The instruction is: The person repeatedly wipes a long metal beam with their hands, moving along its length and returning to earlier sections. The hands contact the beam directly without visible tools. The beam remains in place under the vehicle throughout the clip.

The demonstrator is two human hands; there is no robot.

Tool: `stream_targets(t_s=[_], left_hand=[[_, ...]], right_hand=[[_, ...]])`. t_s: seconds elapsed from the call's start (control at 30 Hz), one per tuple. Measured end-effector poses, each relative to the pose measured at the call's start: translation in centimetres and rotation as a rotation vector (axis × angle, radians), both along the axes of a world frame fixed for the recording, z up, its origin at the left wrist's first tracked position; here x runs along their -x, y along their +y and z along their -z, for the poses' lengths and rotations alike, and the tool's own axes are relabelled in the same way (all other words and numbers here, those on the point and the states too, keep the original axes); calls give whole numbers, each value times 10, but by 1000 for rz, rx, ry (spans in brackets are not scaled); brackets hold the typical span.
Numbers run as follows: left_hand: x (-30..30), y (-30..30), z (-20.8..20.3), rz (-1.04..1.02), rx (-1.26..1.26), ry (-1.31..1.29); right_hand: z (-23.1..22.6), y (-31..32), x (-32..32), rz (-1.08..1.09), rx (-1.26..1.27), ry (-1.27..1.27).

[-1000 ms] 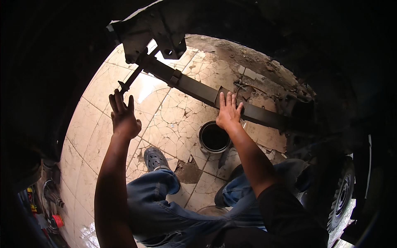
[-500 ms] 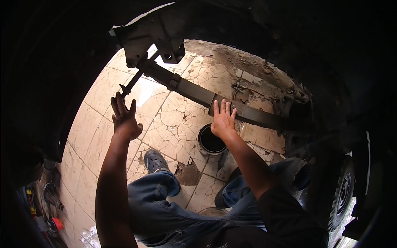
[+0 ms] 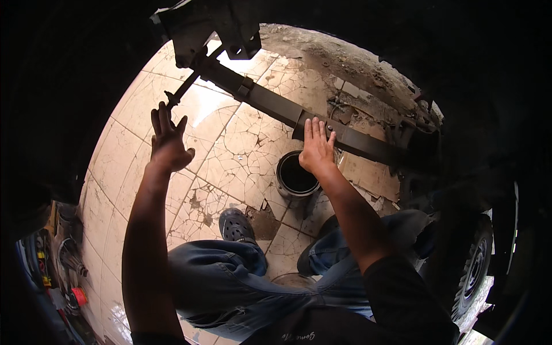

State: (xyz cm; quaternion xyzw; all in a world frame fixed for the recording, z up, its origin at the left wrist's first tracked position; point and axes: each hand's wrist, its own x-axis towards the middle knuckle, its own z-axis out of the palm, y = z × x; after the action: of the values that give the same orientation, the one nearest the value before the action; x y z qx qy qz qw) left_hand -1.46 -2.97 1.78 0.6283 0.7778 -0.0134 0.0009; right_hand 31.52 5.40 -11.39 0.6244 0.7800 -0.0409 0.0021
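My right hand (image 3: 317, 150) lies with its fingers stretched out on a dark leaf spring (image 3: 270, 102), which slopes from upper left down to the right. A clip band (image 3: 245, 88) wraps the spring farther up. Fingers apart, my left hand (image 3: 169, 144) reaches up to the lower end of a dark metal rod (image 3: 185, 86); whether the fingertips touch it I cannot tell. That rod sticks out below a dark bracket (image 3: 190, 34) at the spring's upper end. Neither hand grips anything.
An open round bucket (image 3: 295, 194), dark inside, stands on the cracked tile floor (image 3: 221, 149) below my right hand. Flattened cardboard (image 3: 368, 181) lies under the spring. My shoe (image 3: 236, 225) is near the bucket. A wheel (image 3: 476, 267) stands at the right; tools (image 3: 72, 270) lie at left.
The spring, rod and both hands sit higher in the picture now. My left shoe has moved to the right. Both hands keep about the same places by the rod and the spring.
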Motion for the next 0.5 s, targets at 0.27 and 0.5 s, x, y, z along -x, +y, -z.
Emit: stream_targets(t_s=[0.27, 0.5], left_hand=[[-4, 5, 7, -57, 65, -15], [-11, 5, 8, -131, 160, 19]], right_hand=[[-13, 8, 4, 58, 130, -12], [2, 6, -6, 27, 40, -10]])
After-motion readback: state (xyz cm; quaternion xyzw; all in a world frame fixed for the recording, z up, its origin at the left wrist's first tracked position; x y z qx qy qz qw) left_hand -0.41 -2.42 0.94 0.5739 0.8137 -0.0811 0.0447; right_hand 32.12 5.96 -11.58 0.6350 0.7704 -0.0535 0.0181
